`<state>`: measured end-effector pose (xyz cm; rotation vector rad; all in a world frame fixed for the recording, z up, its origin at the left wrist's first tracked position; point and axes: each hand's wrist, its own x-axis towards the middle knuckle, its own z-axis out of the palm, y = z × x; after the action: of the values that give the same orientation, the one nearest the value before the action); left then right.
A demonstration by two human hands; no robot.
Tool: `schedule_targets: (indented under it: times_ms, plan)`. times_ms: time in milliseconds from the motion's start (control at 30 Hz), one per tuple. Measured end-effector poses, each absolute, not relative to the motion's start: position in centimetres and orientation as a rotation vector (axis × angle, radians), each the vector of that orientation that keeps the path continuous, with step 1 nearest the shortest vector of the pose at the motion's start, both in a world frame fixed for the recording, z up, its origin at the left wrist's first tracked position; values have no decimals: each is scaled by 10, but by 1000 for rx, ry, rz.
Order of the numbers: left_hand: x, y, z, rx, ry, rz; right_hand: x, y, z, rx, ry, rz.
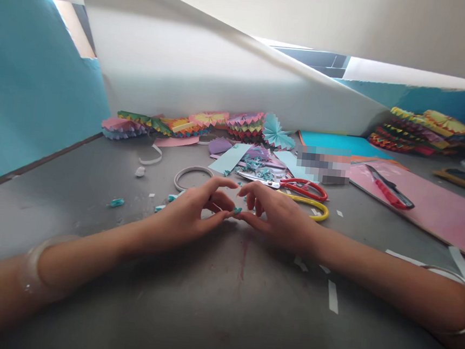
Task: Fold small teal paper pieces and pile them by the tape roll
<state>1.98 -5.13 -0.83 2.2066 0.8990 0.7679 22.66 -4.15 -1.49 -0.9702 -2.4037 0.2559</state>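
Note:
A small teal piece of folded paper [236,210] sits at the thumb tips of both hands, over the grey table. My left hand [197,208] comes in from the left, its thumb against the piece and its fingers curled above. My right hand [280,214] faces it, thumb tip at the piece's other side and fingers bent. Just beyond the hands lie scissors [274,182] with one red and one yellow handle, partly hidden by the right hand. A ring-shaped roll of tape [175,179] lies beyond my left hand. Another teal folded piece [116,202] rests to the left.
Folded paper fans in many colours [208,121] line the back, with a light blue fan [277,132]. A red utility knife [391,191] lies on pink sheets [436,214] at right. Purple and teal scraps [258,155] lie mid-table. White strips [332,296] are scattered about.

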Motion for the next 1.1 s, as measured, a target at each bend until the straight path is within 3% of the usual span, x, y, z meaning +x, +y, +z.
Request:
schedule_targets:
  times_ms: [200,433,633,1100]
  plan:
    - [22,-58,1,2066,817,714,225,-43,-11,-873,-2495,158]
    - [5,-33,18,2411,1335,994,236,-41,-14,-761,-2561,-281]
    - [-9,-10,15,2599,1626,389,239,-42,-19,-712,-2742,-548]
    - [-20,0,10,2700,1235,217,240,-54,-13,-794,-2799,-250]
